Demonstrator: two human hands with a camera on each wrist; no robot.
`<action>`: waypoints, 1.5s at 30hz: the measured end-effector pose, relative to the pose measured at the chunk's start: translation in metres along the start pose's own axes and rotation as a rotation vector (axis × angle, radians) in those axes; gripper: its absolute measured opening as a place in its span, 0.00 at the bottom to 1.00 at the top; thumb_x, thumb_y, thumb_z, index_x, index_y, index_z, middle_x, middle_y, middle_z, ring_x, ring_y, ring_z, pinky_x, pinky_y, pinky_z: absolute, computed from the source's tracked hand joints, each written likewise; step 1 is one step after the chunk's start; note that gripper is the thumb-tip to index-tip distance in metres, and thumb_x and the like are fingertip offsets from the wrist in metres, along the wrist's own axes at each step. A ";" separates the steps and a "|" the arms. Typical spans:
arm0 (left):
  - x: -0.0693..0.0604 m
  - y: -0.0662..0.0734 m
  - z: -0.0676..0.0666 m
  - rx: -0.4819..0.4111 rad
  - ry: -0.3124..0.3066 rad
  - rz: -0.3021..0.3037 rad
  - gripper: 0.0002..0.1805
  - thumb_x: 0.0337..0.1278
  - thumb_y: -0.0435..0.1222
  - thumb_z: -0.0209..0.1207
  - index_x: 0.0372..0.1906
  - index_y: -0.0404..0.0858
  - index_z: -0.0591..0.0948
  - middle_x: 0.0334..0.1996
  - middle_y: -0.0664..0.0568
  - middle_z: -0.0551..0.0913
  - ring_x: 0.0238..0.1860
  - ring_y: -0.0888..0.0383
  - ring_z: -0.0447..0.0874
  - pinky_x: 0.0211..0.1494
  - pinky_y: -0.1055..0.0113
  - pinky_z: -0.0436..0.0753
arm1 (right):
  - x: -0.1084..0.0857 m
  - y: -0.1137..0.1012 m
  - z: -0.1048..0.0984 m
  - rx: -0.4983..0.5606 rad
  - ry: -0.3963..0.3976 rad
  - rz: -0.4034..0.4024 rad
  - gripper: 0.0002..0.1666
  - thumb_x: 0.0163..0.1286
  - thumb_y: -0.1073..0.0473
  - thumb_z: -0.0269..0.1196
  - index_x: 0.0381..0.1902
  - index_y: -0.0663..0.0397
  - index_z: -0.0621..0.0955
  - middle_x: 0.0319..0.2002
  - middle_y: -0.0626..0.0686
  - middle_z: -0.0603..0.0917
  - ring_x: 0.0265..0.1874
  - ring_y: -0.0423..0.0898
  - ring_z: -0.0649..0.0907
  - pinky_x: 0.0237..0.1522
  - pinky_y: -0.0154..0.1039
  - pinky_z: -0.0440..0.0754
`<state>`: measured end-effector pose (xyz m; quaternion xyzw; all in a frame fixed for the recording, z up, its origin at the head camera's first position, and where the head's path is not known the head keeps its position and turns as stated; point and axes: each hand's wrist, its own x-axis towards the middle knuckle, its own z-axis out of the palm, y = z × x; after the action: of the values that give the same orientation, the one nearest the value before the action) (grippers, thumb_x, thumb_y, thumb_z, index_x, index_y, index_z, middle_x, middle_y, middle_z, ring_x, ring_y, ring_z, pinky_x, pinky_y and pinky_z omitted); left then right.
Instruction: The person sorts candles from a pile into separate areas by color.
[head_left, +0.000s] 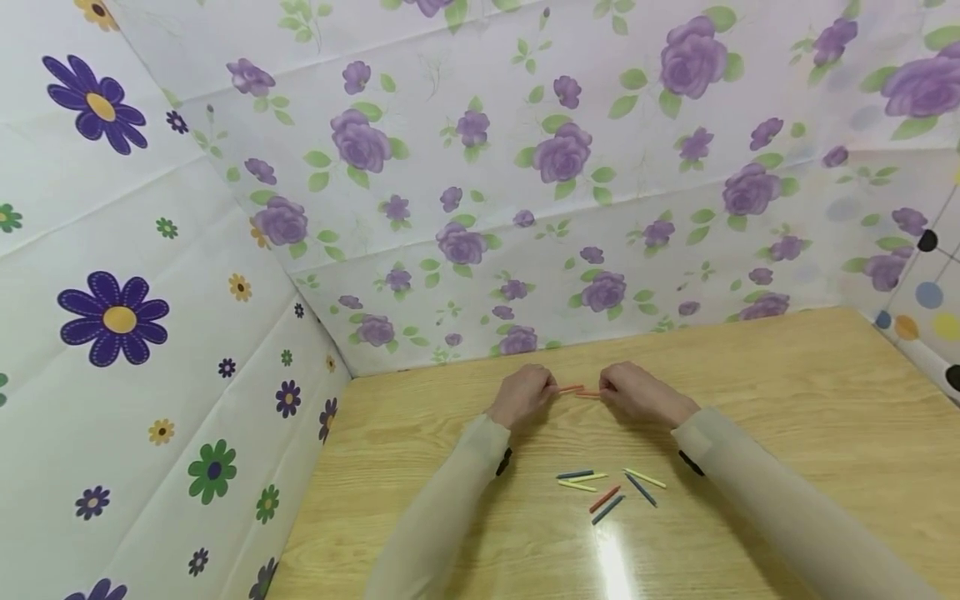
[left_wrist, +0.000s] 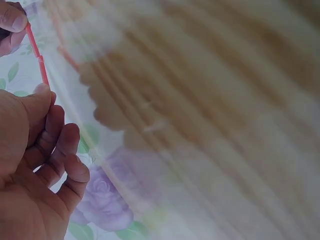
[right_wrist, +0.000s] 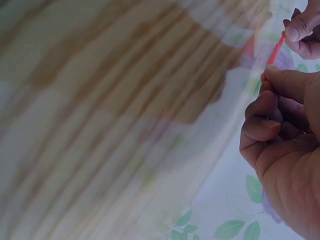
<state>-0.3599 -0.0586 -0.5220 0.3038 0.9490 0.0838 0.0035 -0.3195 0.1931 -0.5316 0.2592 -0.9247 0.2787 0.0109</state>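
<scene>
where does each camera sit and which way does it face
Head: on the head, facing forward and down at table and cloth; left hand, right hand, sleeves show.
Left wrist: on that wrist, facing past the left hand toward red sticks; right hand also shows.
Right wrist: on that wrist, facing past the right hand toward red sticks; left hand also shows.
Wrist views share hands and red sticks.

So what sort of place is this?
Probably a makeshift indoor filming booth: a wood-grain tabletop bordered by rose-print sheeting at the back and daisy-print sheeting on the left.
</scene>
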 end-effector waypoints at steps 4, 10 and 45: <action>0.003 0.000 -0.001 -0.017 -0.023 -0.011 0.09 0.80 0.42 0.64 0.49 0.43 0.91 0.48 0.54 0.92 0.54 0.55 0.89 0.58 0.62 0.90 | 0.001 -0.001 0.001 0.010 0.005 -0.013 0.09 0.79 0.68 0.63 0.36 0.58 0.86 0.32 0.50 0.87 0.30 0.39 0.78 0.35 0.35 0.78; 0.007 -0.001 -0.002 -0.051 -0.054 -0.022 0.10 0.80 0.42 0.63 0.50 0.42 0.91 0.49 0.53 0.93 0.54 0.55 0.90 0.59 0.61 0.90 | 0.004 0.001 0.001 0.008 0.006 -0.017 0.09 0.80 0.68 0.63 0.36 0.57 0.86 0.32 0.50 0.87 0.30 0.39 0.78 0.35 0.36 0.78; 0.016 -0.009 -0.003 -0.087 -0.066 0.058 0.08 0.75 0.39 0.68 0.43 0.39 0.93 0.42 0.50 0.94 0.43 0.58 0.90 0.50 0.70 0.87 | 0.020 0.004 0.013 -0.022 0.015 -0.057 0.07 0.76 0.69 0.65 0.35 0.60 0.86 0.32 0.54 0.88 0.31 0.44 0.84 0.37 0.43 0.85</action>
<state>-0.3783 -0.0567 -0.5198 0.3335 0.9346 0.1149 0.0456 -0.3373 0.1796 -0.5408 0.2832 -0.9198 0.2702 0.0284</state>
